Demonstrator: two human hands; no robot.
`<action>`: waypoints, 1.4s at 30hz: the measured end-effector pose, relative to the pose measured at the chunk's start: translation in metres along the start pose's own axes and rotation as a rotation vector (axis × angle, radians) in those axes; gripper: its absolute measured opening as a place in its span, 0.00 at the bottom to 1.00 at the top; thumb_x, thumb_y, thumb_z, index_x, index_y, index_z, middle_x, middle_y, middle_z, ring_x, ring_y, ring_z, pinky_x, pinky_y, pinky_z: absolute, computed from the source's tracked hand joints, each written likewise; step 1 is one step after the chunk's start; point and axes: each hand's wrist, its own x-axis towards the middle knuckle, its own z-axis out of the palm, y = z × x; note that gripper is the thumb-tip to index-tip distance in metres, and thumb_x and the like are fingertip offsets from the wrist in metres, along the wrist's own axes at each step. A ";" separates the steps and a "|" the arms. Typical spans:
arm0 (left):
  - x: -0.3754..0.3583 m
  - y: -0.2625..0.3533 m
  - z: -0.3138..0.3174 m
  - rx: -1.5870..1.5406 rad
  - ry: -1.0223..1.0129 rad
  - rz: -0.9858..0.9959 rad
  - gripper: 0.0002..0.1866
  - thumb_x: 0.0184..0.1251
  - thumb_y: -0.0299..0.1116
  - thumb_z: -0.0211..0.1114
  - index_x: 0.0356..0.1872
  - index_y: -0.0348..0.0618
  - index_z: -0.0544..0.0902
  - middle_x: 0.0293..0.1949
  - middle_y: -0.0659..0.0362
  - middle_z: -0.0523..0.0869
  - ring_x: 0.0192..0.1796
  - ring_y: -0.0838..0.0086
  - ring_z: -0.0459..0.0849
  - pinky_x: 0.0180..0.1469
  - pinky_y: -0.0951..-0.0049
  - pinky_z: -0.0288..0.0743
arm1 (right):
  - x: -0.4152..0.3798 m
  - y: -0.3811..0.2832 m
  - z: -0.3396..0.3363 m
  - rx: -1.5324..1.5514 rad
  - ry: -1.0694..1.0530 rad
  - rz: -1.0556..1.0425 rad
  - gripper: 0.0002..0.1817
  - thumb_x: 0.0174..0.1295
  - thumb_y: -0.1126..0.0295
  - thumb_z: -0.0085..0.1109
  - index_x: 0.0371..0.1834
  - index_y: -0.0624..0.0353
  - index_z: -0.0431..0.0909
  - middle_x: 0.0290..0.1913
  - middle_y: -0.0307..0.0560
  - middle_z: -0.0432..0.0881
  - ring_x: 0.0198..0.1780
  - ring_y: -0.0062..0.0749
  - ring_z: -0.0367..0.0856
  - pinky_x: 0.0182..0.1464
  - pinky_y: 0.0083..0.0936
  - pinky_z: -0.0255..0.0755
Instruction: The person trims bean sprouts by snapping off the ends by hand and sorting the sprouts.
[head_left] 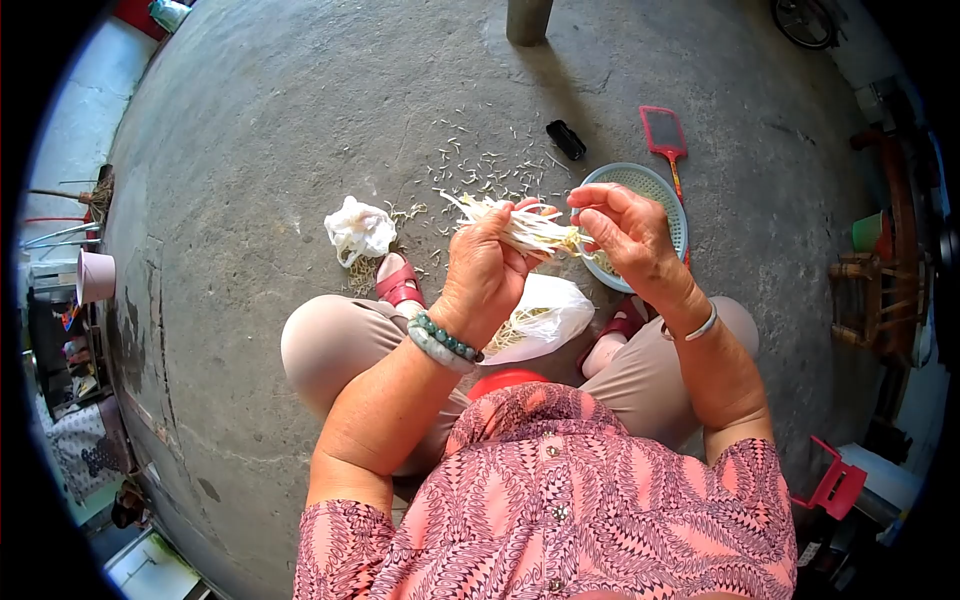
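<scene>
My left hand [487, 262] is closed round a bunch of white bean sprouts [532, 232], whose yellowish ends point to the right. At that end of the bunch is my right hand [630, 235], its thumb and fingers bent towards each other; anything between its fingertips is too small to make out. Behind my right hand stands a pale blue-green colander [676, 212], partly hidden. Below my hands, between my feet, a white plastic bag [553, 318] lies open with sprouts showing inside.
Scattered sprout bits [490, 172] lie on the concrete floor. A crumpled white bag [358, 231] is at the left, by my foot. Beyond are a black object [566, 140], a red fly swatter [664, 130] and a post [528, 20]. Wooden furniture [900, 240] stands far right.
</scene>
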 end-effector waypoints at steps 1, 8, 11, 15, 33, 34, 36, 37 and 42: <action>0.001 0.002 -0.002 -0.012 -0.018 -0.008 0.14 0.75 0.33 0.50 0.51 0.32 0.69 0.50 0.45 0.79 0.55 0.56 0.80 0.55 0.50 0.78 | -0.001 0.000 0.000 -0.050 0.031 -0.063 0.14 0.63 0.70 0.59 0.48 0.67 0.78 0.43 0.49 0.82 0.39 0.26 0.82 0.37 0.21 0.77; 0.004 0.004 -0.005 -0.064 0.005 0.007 0.11 0.74 0.30 0.50 0.49 0.33 0.70 0.51 0.43 0.78 0.54 0.56 0.79 0.58 0.51 0.76 | -0.006 -0.008 0.012 -0.544 0.063 -0.733 0.17 0.50 0.76 0.65 0.45 0.64 0.77 0.50 0.57 0.77 0.52 0.53 0.77 0.56 0.41 0.71; 0.003 0.001 -0.004 -0.069 -0.025 -0.006 0.10 0.74 0.30 0.50 0.48 0.34 0.71 0.51 0.45 0.79 0.53 0.58 0.80 0.57 0.52 0.77 | -0.001 0.003 0.020 -0.590 0.044 -0.758 0.16 0.50 0.77 0.65 0.44 0.63 0.78 0.48 0.56 0.78 0.50 0.52 0.77 0.54 0.40 0.72; 0.005 0.002 -0.007 -0.062 -0.086 -0.054 0.11 0.72 0.32 0.53 0.47 0.35 0.72 0.50 0.46 0.79 0.52 0.60 0.81 0.54 0.55 0.78 | 0.002 0.010 0.019 -0.434 0.027 -0.586 0.12 0.50 0.79 0.64 0.39 0.61 0.80 0.43 0.53 0.80 0.45 0.48 0.79 0.50 0.36 0.74; 0.004 0.011 0.004 -0.058 0.013 0.008 0.10 0.74 0.32 0.49 0.48 0.36 0.71 0.48 0.47 0.81 0.50 0.59 0.82 0.47 0.55 0.81 | -0.012 -0.011 0.018 -0.453 0.179 -0.678 0.13 0.50 0.80 0.66 0.40 0.62 0.78 0.39 0.53 0.78 0.39 0.44 0.79 0.40 0.31 0.74; 0.006 0.014 0.001 -0.055 0.001 0.023 0.11 0.74 0.33 0.48 0.49 0.37 0.70 0.49 0.46 0.80 0.50 0.57 0.82 0.49 0.52 0.80 | -0.017 -0.011 0.016 -0.446 0.149 -0.673 0.13 0.50 0.81 0.66 0.40 0.62 0.78 0.36 0.51 0.77 0.36 0.42 0.79 0.37 0.30 0.74; 0.007 0.015 0.003 -0.067 0.025 0.070 0.11 0.74 0.33 0.48 0.49 0.37 0.70 0.50 0.45 0.79 0.51 0.56 0.81 0.50 0.51 0.80 | -0.022 -0.012 0.020 -0.405 0.116 -0.637 0.11 0.50 0.81 0.65 0.38 0.62 0.77 0.28 0.47 0.75 0.25 0.38 0.76 0.28 0.28 0.70; 0.007 0.015 0.006 -0.072 0.036 0.090 0.11 0.74 0.33 0.48 0.49 0.37 0.69 0.50 0.45 0.79 0.51 0.56 0.81 0.51 0.50 0.79 | -0.020 -0.010 0.022 -0.423 0.102 -0.599 0.11 0.50 0.81 0.65 0.37 0.62 0.77 0.28 0.47 0.75 0.25 0.38 0.76 0.27 0.28 0.70; 0.006 0.010 0.013 -0.122 0.031 0.069 0.12 0.75 0.31 0.46 0.49 0.31 0.71 0.49 0.43 0.80 0.53 0.53 0.80 0.57 0.49 0.77 | -0.013 -0.004 0.025 -0.425 0.125 -0.444 0.07 0.52 0.78 0.65 0.33 0.62 0.78 0.26 0.48 0.75 0.24 0.40 0.74 0.27 0.32 0.69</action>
